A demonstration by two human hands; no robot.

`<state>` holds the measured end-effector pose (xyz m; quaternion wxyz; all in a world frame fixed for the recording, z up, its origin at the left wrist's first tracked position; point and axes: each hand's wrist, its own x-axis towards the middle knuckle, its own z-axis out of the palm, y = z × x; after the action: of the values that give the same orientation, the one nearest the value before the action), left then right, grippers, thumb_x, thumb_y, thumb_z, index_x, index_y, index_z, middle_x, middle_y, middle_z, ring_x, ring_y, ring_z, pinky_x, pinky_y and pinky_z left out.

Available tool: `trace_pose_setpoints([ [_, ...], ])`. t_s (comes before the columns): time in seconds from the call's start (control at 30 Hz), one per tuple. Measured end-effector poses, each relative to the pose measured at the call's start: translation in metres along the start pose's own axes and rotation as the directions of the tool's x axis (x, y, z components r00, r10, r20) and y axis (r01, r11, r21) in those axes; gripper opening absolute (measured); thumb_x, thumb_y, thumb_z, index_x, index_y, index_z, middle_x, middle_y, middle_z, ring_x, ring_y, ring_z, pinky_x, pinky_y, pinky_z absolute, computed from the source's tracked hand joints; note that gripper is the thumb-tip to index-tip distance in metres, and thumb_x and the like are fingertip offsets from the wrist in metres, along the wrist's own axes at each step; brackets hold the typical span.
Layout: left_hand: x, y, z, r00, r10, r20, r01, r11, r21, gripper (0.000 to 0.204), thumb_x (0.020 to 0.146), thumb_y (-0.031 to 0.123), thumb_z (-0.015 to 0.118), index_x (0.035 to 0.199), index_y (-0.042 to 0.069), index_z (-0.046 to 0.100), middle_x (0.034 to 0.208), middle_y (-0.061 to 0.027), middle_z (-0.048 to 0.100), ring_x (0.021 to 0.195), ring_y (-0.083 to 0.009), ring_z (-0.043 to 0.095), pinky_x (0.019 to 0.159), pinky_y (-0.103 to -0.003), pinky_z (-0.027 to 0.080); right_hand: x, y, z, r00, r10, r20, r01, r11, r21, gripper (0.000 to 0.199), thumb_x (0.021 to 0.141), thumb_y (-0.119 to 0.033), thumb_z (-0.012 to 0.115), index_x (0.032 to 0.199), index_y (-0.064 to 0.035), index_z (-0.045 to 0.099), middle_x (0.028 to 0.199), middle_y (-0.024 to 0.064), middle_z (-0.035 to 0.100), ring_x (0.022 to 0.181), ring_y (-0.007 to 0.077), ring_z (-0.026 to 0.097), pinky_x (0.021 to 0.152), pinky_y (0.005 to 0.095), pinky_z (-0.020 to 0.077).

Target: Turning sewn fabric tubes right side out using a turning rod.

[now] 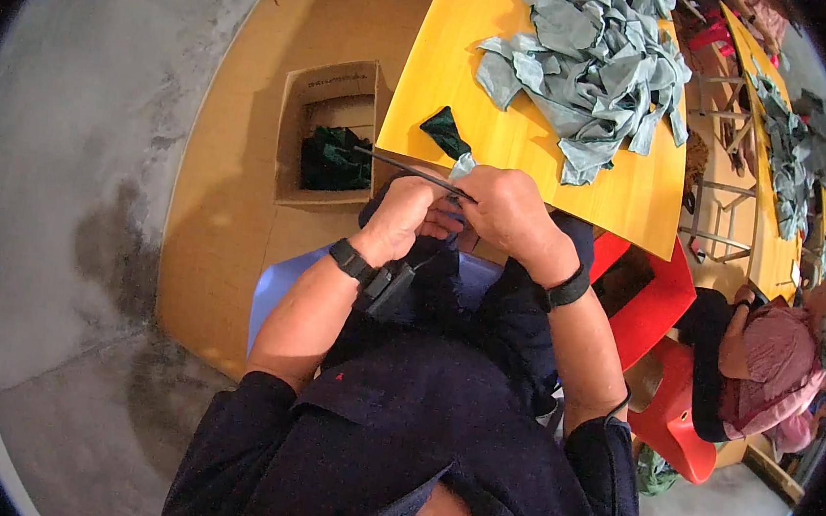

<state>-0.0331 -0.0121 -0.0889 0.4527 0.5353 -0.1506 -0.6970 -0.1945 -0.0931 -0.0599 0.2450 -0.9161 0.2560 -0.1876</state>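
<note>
My right hand [510, 212] is closed at the table's near corner, its fingers pinching the end of a thin dark rod [401, 166] that points out to the left. Beside it my left hand [407, 216] is curled just below the rod; what its fingers hold, if anything, is hidden. A small dark green velvety cloth piece [446, 131] lies on the table edge, and a pale grey-green bit of fabric [463, 165] shows against my right hand's knuckles. Whether the two are joined I cannot tell.
A heap of grey-green cloth pieces [597, 68] covers much of the yellow table [453, 26]. An open cardboard box [289, 154] with dark green cloth [336, 160] stands on the floor at left. Red chairs [669, 418] and a seated person [767, 363] are at right.
</note>
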Motion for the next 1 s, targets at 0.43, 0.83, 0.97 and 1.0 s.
trace_pose_setpoints([
  [0.43,0.025,0.009,-0.005,0.988,0.152,0.004,-0.144,0.947,-0.287,0.021,0.099,0.020,0.043,0.097,0.003,0.056,0.089,-0.0125,0.068,0.076,-0.0250,0.069,0.063,-0.035,0.054,-0.048,-0.031,-0.015,0.928,0.368,0.051,-0.371,0.905,0.208,0.026,0.094,-0.021,0.055,0.079,-0.0004,0.060,0.075,0.0226,0.062,0.074,0.0430,0.062,0.065,0.0492,0.0492],
  [0.83,0.031,-0.009,-0.011,0.988,0.155,-0.015,-0.151,0.929,-0.338,0.026,0.097,0.024,0.047,0.108,0.003,0.058,0.091,-0.0135,0.068,0.079,-0.0265,0.067,0.070,-0.037,0.053,-0.079,-0.024,-0.011,0.887,0.443,0.130,-0.457,0.884,0.101,0.031,0.094,-0.025,0.053,0.076,-0.0004,0.058,0.074,0.0243,0.060,0.073,0.0461,0.060,0.064,0.0539,0.0462],
  [0.97,0.031,-0.009,-0.011,0.988,0.150,-0.031,-0.151,0.924,-0.352,0.026,0.097,0.024,0.047,0.108,0.003,0.058,0.091,-0.0137,0.068,0.079,-0.0266,0.067,0.071,-0.038,0.053,-0.081,-0.025,-0.010,0.891,0.432,0.138,-0.445,0.891,0.086,0.032,0.094,-0.025,0.053,0.075,-0.0003,0.058,0.074,0.0245,0.060,0.073,0.0460,0.060,0.064,0.0538,0.0462],
  [1.0,0.027,-0.005,-0.007,0.987,0.158,-0.018,-0.154,0.922,-0.355,0.027,0.098,0.024,0.045,0.108,0.002,0.058,0.091,-0.0136,0.068,0.078,-0.0259,0.067,0.069,-0.036,0.054,-0.082,-0.026,-0.009,0.891,0.433,0.138,-0.447,0.891,0.086,0.032,0.094,-0.025,0.053,0.075,-0.0003,0.058,0.074,0.0245,0.060,0.073,0.0460,0.060,0.064,0.0538,0.0462],
])
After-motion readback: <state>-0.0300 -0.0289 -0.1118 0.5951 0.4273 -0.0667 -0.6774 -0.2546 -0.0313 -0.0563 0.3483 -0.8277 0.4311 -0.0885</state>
